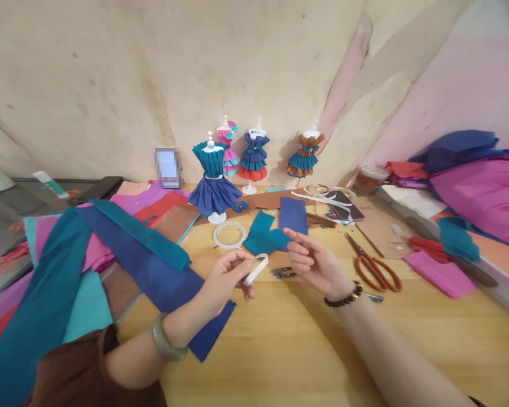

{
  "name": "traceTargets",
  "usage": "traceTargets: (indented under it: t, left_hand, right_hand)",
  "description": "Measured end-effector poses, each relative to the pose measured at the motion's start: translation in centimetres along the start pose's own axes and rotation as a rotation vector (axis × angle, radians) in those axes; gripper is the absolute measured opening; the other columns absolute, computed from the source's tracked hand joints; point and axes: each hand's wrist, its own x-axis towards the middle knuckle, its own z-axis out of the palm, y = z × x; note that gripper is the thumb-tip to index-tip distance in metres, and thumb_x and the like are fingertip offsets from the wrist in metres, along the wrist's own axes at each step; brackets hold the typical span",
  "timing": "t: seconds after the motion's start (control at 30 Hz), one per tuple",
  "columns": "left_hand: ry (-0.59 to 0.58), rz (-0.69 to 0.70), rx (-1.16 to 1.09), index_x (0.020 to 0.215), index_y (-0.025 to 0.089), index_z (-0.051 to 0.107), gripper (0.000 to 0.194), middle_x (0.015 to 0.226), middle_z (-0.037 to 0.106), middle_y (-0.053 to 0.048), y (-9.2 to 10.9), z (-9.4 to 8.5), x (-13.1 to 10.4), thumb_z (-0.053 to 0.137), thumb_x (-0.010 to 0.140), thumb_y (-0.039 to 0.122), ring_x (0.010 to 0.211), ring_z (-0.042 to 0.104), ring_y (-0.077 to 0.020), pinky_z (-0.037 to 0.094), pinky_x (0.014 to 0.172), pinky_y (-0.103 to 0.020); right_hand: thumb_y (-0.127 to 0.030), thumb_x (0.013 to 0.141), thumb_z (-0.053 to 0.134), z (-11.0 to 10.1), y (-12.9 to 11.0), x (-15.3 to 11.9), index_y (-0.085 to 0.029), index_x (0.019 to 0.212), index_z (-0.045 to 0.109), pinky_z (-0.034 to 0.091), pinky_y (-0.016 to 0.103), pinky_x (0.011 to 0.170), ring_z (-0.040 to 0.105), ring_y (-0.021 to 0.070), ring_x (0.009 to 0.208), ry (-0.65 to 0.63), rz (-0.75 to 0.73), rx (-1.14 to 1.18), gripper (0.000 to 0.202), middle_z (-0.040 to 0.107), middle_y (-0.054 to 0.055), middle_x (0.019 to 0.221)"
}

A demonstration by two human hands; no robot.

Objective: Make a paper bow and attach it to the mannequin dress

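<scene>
Between the thumb and fingers of my left hand (227,276) is a narrow white strip (258,270), bent into a loop. My right hand (316,264) hovers to the right of it, index finger stretched out and the others loosely curled, with nothing visible in it. Folded teal crepe-like paper (263,234) lies just beyond both hands, beside a blue piece (293,212). Small dark snips (283,272) rest on the table, partly behind my right fingers. A roll of double-sided tape (229,246) lies beyond my left hand.
Small mannequins in paper dresses (215,192) stand along the wall. Orange-handled scissors (375,271) lie to the right, near a dark phone (343,206) under white strips. Long blue and teal sheets (139,254) cover the left side. Another phone (168,168) stands upright behind.
</scene>
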Motion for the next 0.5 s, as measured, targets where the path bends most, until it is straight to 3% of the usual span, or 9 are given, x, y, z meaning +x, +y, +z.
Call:
traceTargets:
  t: [0.1,0.17,0.23,0.4,0.5]
  left_hand:
    - [0.014,0.039,-0.016,0.079,0.017,0.055,0.03,0.05,0.056,0.007,0.3,0.0,0.1,0.071,0.073,0.042,0.038,0.056,-0.0104,0.047,0.038,-0.02]
    - [0.018,0.07,-0.017,0.079,0.017,0.055,0.028,0.049,0.056,0.006,0.4,-0.1,0.0,0.07,0.075,0.04,0.039,0.057,-0.0111,0.047,0.038,-0.02]
    - [0.029,0.107,-0.01,0.079,0.017,0.056,0.026,0.049,0.057,0.005,0.5,-0.1,-0.1,0.069,0.076,0.04,0.039,0.057,-0.0113,0.047,0.039,-0.02]
    - [0.112,0.23,0.11,0.079,0.015,0.061,0.024,0.052,0.059,0.003,1.2,0.0,-0.3,0.068,0.077,0.038,0.044,0.057,-0.0096,0.046,0.042,-0.018]
    - [0.167,0.341,0.183,0.079,0.014,0.065,0.022,0.085,0.069,-0.005,1.6,-0.1,-0.3,0.069,0.075,0.036,0.049,0.06,-0.0074,0.046,0.042,-0.018]
  right_hand:
    - [-0.029,0.079,0.065,-0.3,-0.6,-0.9,-0.019,0.095,0.062,0.042,0.021,0.05,0.05,0.0091,0.051,0.095,-0.148,-0.733,0.019,0.054,-0.005,0.06]
    - [-0.021,0.08,0.063,-0.5,-0.4,-1.9,-0.019,0.094,0.066,0.049,0.029,0.068,0.062,0.017,0.074,0.054,-0.247,-1.267,0.015,0.067,0.004,0.08]
    - [-0.011,0.082,0.055,-0.8,0.4,-2.8,-0.018,0.095,0.067,0.049,0.035,0.078,0.064,0.0222,0.086,-0.043,-0.349,-1.648,0.019,0.07,0.008,0.091]
    - [-0.003,0.081,0.049,-2.5,2.8,-4.0,-0.01,0.102,0.065,0.051,0.044,0.078,0.065,0.0277,0.085,-0.164,-0.535,-2.061,0.027,0.07,0.015,0.089]
    - [0.0,0.082,0.043,-3.1,2.5,-4.2,-0.009,0.112,0.061,0.052,0.043,0.078,0.065,0.0263,0.085,-0.134,-0.528,-2.003,0.036,0.069,0.015,0.092]
